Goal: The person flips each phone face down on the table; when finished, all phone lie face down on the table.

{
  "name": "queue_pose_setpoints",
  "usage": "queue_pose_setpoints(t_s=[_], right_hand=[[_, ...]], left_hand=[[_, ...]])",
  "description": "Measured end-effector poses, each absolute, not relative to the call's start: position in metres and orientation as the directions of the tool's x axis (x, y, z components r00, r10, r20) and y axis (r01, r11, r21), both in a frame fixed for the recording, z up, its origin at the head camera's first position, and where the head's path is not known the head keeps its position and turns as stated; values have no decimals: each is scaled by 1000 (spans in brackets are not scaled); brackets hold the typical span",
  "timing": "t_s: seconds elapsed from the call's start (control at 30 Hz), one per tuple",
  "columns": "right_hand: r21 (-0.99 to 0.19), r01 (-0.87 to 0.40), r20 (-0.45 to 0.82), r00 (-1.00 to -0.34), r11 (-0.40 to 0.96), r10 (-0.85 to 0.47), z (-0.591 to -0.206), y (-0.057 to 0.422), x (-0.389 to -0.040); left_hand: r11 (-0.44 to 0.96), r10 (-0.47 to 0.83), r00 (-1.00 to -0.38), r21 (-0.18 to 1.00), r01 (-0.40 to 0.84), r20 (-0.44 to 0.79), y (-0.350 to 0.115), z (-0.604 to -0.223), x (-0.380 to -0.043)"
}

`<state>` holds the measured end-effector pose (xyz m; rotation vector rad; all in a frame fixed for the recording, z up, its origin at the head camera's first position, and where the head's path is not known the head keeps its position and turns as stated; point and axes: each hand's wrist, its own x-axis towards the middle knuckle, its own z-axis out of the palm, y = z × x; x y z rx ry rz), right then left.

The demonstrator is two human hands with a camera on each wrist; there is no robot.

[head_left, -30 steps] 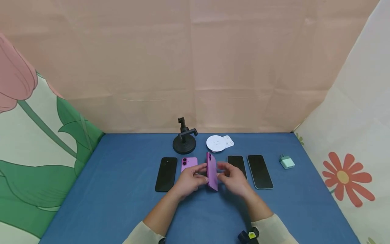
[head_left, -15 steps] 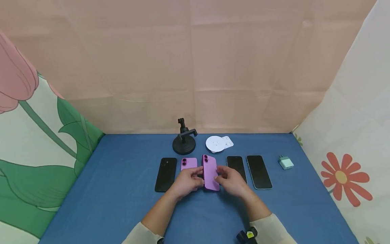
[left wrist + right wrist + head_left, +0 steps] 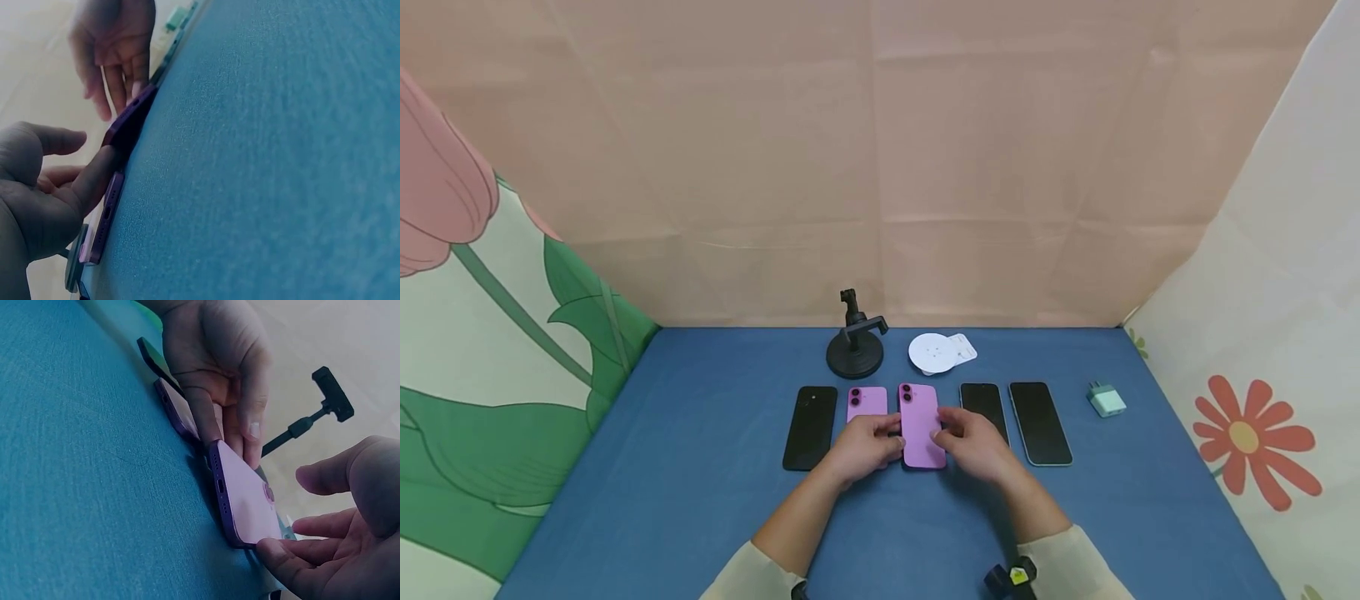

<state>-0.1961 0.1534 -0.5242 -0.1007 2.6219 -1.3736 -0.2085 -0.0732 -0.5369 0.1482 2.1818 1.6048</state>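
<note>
A purple smartphone (image 3: 921, 427) lies back-up between my two hands, cameras at the far end. Both wrist views show it a little tilted, its left edge off the blue cloth. My left hand (image 3: 863, 450) touches that left edge with a fingertip, the thumb standing apart. At the opposite edge, my right hand (image 3: 976, 446) touches the phone with its fingertips; its thumb is clear of the phone in the right wrist view. Another purple phone (image 3: 867, 400) rests left of it, partly hidden by my left hand. A black phone (image 3: 983, 403) is partly covered by my right hand.
Farther left lies a black phone (image 3: 810, 427), and a dark-screened phone (image 3: 1041, 423) lies right of my right hand. Behind stand a black phone stand (image 3: 854, 354) and a white round disc (image 3: 931, 353). A pale charger plug (image 3: 1107, 400) sits far right on the blue cloth (image 3: 700, 467).
The purple phone has turned from standing nearly on edge to lying almost flat, its back now facing up. Both hands have stayed at its sides.
</note>
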Motion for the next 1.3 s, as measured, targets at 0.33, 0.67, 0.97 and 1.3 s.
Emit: queue_pose_setpoints(t_s=[0.33,0.67,0.97,1.3], right_hand=[[-820,28,-127,-983,572,-135,-527,157,-195],[-828,17,-118,-982,561,-144,-525,155,-193],[-831,14,-117,-982,555,-150,-524,156,-193],[-838,14,-104,-985,546,-135,-524,160,-190]], left_hand=[[402,305,-925,911,-91,-227,-76,-534,-206],[473,298,-944,881,18,-141,-71,-528,-201],[452,298,-935,891,-38,-191,-73,-525,-200],[440,273,-941,896,-62,-200,-71,-518,-201]])
